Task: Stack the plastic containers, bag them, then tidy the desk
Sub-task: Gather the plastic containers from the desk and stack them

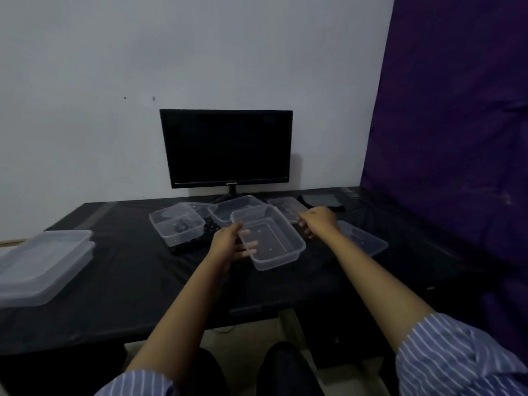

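Stacking is under way: the left hand (228, 242) grips the near container (268, 238) by its left wall, fingers curled inside it, while the right hand (317, 221) pinches its far right rim. Beyond those fingers, loose containers (177, 227) crowd the desk (128, 281). Next, I judge, comes nesting this one squarely.

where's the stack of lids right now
In the head view, the stack of lids sits at the far left edge of the black desk, well left of the clear containers clustered before the monitor.
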Demonstrator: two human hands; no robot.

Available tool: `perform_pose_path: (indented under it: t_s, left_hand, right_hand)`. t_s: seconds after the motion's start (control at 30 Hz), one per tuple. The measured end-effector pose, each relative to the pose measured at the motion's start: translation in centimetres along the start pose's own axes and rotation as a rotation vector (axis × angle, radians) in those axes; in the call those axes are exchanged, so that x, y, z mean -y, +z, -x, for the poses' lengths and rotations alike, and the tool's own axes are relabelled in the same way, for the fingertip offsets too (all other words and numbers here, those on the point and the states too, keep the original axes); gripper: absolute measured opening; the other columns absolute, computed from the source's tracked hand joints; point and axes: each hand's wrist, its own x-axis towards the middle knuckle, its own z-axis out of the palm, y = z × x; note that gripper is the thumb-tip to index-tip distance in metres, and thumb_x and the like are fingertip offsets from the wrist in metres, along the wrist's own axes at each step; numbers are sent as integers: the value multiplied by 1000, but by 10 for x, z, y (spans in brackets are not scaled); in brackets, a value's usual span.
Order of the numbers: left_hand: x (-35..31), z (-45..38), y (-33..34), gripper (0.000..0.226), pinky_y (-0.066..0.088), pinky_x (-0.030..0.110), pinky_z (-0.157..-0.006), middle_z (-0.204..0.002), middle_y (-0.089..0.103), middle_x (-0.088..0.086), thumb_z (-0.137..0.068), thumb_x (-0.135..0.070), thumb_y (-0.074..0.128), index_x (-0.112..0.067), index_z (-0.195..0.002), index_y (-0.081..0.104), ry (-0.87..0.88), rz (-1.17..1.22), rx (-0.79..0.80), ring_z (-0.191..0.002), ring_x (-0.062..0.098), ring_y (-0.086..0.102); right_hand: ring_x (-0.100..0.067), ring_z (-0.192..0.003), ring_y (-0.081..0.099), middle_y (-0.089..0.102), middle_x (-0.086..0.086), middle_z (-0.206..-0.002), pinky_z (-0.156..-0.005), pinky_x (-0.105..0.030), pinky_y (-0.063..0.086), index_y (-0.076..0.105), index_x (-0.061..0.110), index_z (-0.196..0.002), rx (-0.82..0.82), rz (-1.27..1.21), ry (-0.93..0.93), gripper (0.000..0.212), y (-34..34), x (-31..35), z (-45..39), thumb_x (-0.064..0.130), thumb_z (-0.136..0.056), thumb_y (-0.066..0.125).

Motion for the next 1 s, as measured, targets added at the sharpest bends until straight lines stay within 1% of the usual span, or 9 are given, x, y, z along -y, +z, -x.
perform_pose_path:
  t_s: [0.1,0.2,0.33,0.43,0.6,0.73,0.83,0.9,1.0]
  left_hand:
    - [5,-4,26,36,57,32,-52,-112,64,12,-99,-26,48,-2,-126,52,-6,15,-17,-72,26,72]
    - [9,-7,45,38,57,33,-53,-107,64,9,-98,-27,48,-2,-126,52,-9,2,6,-73,26,72]
    - [16,-12,63,38,57,33,-53,-109,63,10,-99,-26,48,-3,-128,51,-34,-13,14,-77,29,70]
    - [22,-14,74,35,56,33,-51,-112,62,10,-99,-25,48,-3,-126,52,-39,-21,3,-79,31,69]
    - [30,-18,84,17,57,37,-55,-114,63,12,-98,-24,50,-10,-103,57,-38,-33,12,-78,32,70]
    - [32,-18,86,25,56,35,-53,-115,64,14,-98,-24,50,-6,-113,57,-19,-50,11,-78,32,70]
    - [29,-18,82,32,56,33,-52,-118,64,15,-98,-25,49,-4,-122,55,10,-65,6,-80,32,70]
    - [26,-19,78,36,56,35,-54,-120,63,17,-98,-25,49,-2,-126,53,22,-62,-8,-83,34,69]
    - [21,-18,72,37,56,37,-58,-123,62,19,-99,-25,47,-2,-127,53,45,-62,-34,-87,35,69]
  right_hand:
    - [-28,-85,67,72,-12,-89,-73,-31,52,73,6,-82,-86,172,48,23,-33,-31,-10,23,-88,59]
    - [-30,-111,61,68,-10,-117,-91,-32,51,74,13,-100,-148,336,115,23,-64,-61,-15,28,-88,61]
    - [-35,-137,36,39,-16,-150,-110,-43,36,45,9,-142,-120,567,255,78,-98,-96,-17,56,-84,65]
    - [-32,-148,18,23,-15,-159,-115,-46,21,23,6,-152,-13,627,321,106,-112,-117,-16,69,-77,63]
    - [-32,-142,29,36,-12,-153,-115,-50,20,36,14,-147,-35,573,266,98,-116,-128,-20,65,-71,72]
    - [-37,-141,22,26,-19,-153,-114,-48,24,34,12,-147,-87,549,289,110,-116,-122,-21,58,-60,84]
    - [-37,-135,30,27,-20,-148,-111,-42,35,43,9,-139,-98,516,267,107,-122,-112,-22,52,-53,90]
    - [-35,-128,43,38,-20,-141,-103,-39,44,50,6,-129,-104,401,194,85,-125,-105,-26,42,-62,89]
    - [-27,-85,65,62,-22,-119,-63,-31,52,53,0,-111,-168,93,98,35,-119,-90,-28,27,-93,63]
